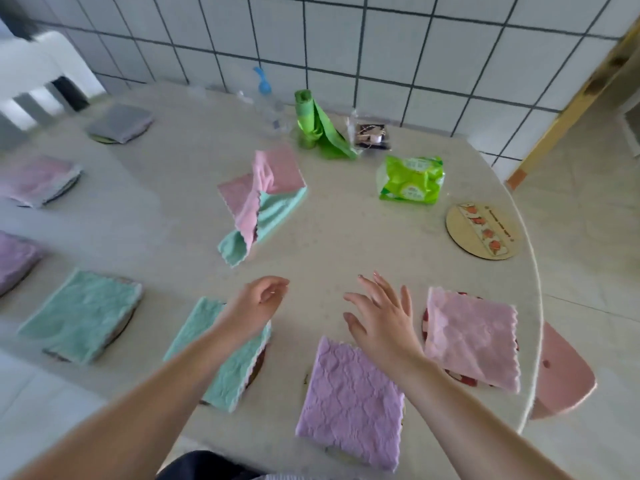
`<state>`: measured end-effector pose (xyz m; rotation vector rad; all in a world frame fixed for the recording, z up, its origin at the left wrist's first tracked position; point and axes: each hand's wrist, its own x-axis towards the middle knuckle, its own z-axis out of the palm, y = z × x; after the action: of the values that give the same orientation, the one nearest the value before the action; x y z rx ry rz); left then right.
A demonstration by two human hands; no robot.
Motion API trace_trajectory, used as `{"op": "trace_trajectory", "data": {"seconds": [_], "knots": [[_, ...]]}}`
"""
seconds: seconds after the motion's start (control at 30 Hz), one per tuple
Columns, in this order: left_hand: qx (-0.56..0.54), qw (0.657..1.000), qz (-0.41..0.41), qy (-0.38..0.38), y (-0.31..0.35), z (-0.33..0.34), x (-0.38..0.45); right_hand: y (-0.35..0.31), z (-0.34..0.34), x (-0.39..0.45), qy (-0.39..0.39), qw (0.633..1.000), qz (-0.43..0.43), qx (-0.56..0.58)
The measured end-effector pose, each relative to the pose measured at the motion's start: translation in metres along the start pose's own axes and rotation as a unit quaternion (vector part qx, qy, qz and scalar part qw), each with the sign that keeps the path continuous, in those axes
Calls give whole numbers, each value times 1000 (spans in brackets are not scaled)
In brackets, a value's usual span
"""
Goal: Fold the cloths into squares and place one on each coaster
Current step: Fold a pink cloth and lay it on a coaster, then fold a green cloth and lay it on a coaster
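Both hands empty: L hand [258, 303] loosely curled, R hand [382, 317] fingers spread. Unfolded pink/teal cloth [261, 199] lies mid-tabletop [346, 244], beyond hands, untouched. Bare coaster [481, 232] near right edge.

Eight folded cloths lie on the table: two mint [82, 315] [227, 353], two lilac [349, 400] [14, 259], two pink [472, 341] [38, 180], one grey [119, 123] far left, and one pink-and-mint pair unfolded [261, 199] at centre. One bare coaster [481, 232] sits far right. Two green packages [412, 180] [320, 128] and one bottle [268, 105] stand far back.
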<state>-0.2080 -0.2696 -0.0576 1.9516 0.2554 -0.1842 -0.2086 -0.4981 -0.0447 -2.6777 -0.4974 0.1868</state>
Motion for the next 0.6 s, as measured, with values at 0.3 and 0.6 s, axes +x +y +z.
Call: {"op": "trace_trajectory", "data": {"seconds": [0.3,0.6], "knots": [[227,974,3,1,-46,-84,17,-94,41,82,-115,992,-25,-50],[418,897,87,-117,-50,-89,51,-118,62,152,-162,963,-59,-207]]}}
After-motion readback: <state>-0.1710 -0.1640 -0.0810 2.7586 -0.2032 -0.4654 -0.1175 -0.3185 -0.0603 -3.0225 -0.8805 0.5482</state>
